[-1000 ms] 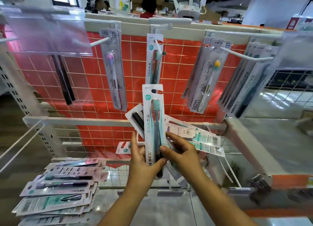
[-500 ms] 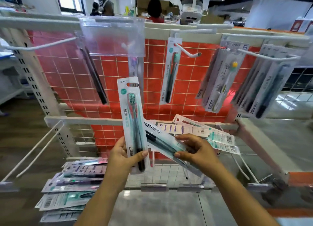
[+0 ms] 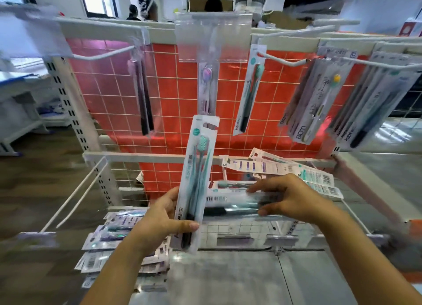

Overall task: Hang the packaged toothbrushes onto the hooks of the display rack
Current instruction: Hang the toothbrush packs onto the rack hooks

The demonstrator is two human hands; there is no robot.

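Packs (image 3: 118, 240) lie stacked at the lower left of the rack's bottom shelf, just left of the left forearm. Above them a bare hook (image 3: 102, 54) juts from the rack (image 3: 75, 112), and a dark pack (image 3: 143, 94) hangs against the red grid. The left hand (image 3: 159, 222) grips one upright pack (image 3: 196, 179) by its lower end, thumb across the front and fingers behind; the teal brush head points up and the hang hole at the top is free, below a hanging purple pack (image 3: 206, 87). Right of that, a teal pack (image 3: 251, 87) hangs on a middle hook (image 3: 283, 61). The right hand (image 3: 290, 197) holds a fanned bundle (image 3: 274, 179) lying roughly level, fingers curled over the top and thumb under; barcoded ends stick out to the right. At the far right, more packs (image 3: 319, 99) hang crowded on the last hooks. Everything is slightly blurred.
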